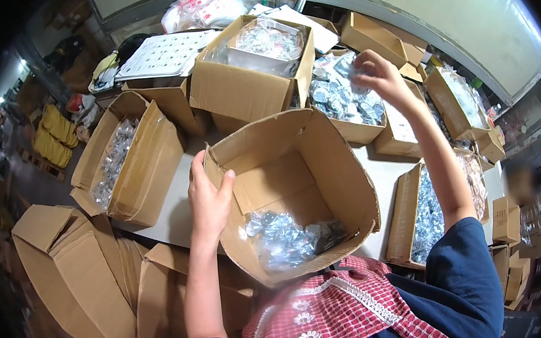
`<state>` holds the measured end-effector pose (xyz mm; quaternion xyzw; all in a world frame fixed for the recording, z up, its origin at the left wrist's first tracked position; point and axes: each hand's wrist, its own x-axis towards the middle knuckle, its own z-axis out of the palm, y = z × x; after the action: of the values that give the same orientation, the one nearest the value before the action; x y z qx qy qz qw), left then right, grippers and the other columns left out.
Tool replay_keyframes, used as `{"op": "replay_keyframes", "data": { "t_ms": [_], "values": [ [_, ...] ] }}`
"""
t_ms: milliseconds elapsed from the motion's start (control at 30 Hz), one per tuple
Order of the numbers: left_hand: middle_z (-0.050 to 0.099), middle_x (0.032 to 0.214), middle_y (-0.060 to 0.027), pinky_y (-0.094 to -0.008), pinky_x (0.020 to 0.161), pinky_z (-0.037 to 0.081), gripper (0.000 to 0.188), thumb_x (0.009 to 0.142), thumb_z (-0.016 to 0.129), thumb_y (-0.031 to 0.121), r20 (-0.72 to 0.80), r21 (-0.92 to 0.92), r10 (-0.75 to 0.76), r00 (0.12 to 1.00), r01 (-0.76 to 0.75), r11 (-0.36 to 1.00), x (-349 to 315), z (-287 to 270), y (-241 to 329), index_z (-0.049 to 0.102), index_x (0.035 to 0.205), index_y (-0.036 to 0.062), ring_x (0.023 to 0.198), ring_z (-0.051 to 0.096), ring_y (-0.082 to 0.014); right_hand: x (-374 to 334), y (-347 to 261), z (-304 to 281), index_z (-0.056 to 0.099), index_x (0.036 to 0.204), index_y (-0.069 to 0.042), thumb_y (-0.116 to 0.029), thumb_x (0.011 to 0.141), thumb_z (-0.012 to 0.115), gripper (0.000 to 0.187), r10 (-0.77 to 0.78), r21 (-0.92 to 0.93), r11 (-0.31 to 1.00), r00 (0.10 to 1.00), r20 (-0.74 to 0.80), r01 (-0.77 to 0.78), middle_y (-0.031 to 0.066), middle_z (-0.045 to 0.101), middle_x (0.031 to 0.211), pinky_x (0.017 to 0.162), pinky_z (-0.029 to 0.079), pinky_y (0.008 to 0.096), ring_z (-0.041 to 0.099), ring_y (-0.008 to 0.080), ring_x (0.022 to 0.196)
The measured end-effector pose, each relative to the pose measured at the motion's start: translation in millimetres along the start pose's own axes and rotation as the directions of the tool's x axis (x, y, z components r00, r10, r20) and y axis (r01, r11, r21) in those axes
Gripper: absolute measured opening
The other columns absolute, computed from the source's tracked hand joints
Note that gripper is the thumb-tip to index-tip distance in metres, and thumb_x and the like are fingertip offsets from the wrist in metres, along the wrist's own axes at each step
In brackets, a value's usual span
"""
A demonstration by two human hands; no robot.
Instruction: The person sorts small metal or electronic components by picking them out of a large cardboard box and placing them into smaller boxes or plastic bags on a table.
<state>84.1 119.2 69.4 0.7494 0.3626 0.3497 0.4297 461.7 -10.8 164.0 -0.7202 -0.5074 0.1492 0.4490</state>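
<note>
An open cardboard box [271, 182] tilts toward me, with a heap of small clear plastic packets [289, 238] holding shiny metal pieces at its bottom. My left hand [210, 197] grips its left rim, thumb inside and fingers outside. Farther off to the right, my right hand [380, 81] is raised over another carton [357, 130] full of packets with round silvery pieces [341, 92]. Its fingers are curled together; what is between them, if anything, is too small to make out.
Several cartons surround the pale table [173, 197]: a long one [154, 160] at left, a large one [244, 94] at the back, a packet-filled one [407, 218] at right. Open cartons [77, 276] stand at lower left. A printed sheet [167, 54] lies at the back left.
</note>
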Motion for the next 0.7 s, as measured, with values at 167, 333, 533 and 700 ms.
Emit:
{"op": "replay_keyframes", "data": {
  "t_ms": [167, 333, 533, 700],
  "values": [
    [0.055, 0.132, -0.0254, -0.0404, 0.106, 0.038, 0.063, 0.086, 0.070, 0.016, -0.058, 0.161, 0.103, 0.993, -0.093, 0.983, 1.8, 9.9, -18.0, 0.040, 0.137, -0.0044, 0.125, 0.052, -0.0337, -16.6, -19.3, 34.5, 0.063, 0.108, -0.003, -0.002, 0.084, 0.063, 0.024, -0.191, -0.184, 0.963, 0.980, 0.052, 0.197, 0.0086, 0.067, 0.105, 0.082, 0.050, 0.0311, 0.064, 0.0176, 0.091],
    [0.052, 0.130, -0.0292, -0.0429, 0.105, 0.039, 0.068, 0.085, 0.071, 0.018, -0.045, 0.156, 0.081, 0.996, -0.073, 0.985, 6.0, 13.3, -16.7, 0.036, 0.138, -0.0074, 0.123, 0.051, -0.0406, -62.0, -48.9, 188.2, 0.042, 0.137, -0.003, -0.031, 0.081, 0.074, 0.070, -0.210, -0.024, 0.877, 0.428, 0.879, 0.479, 0.0223, 0.053, 0.125, 0.097, 0.047, 0.0447, 0.057, 0.0392, 0.112],
    [0.052, 0.126, -0.0328, -0.0455, 0.104, 0.041, 0.070, 0.084, 0.071, 0.020, -0.218, 0.328, 0.191, 0.957, -0.113, 0.938, 4.8, 3.5, -25.1, 0.036, 0.136, -0.0107, 0.119, 0.051, -0.0455, -104.2, 0.4, 299.3, 0.002, 0.157, -0.013, -0.077, 0.050, 0.078, 0.146, 0.267, -0.267, 0.772, 0.088, 0.960, 0.576, 0.0321, 0.008, 0.153, 0.114, 0.023, 0.0588, 0.017, 0.0586, 0.138],
    [0.057, 0.120, -0.0324, -0.0445, 0.098, 0.046, 0.060, 0.085, 0.069, 0.020, -0.044, 0.176, -0.040, 0.998, 0.047, 0.983, 1.2, -4.5, -12.8, 0.043, 0.131, -0.0082, 0.113, 0.057, -0.0439, -140.7, 11.7, 272.5, 0.024, 0.151, -0.036, -0.052, 0.061, 0.085, 0.110, 0.187, -0.210, 0.892, 0.097, 0.978, 0.399, 0.0263, 0.018, 0.150, 0.109, 0.032, 0.0574, 0.027, 0.0535, 0.132]
  ]
}}
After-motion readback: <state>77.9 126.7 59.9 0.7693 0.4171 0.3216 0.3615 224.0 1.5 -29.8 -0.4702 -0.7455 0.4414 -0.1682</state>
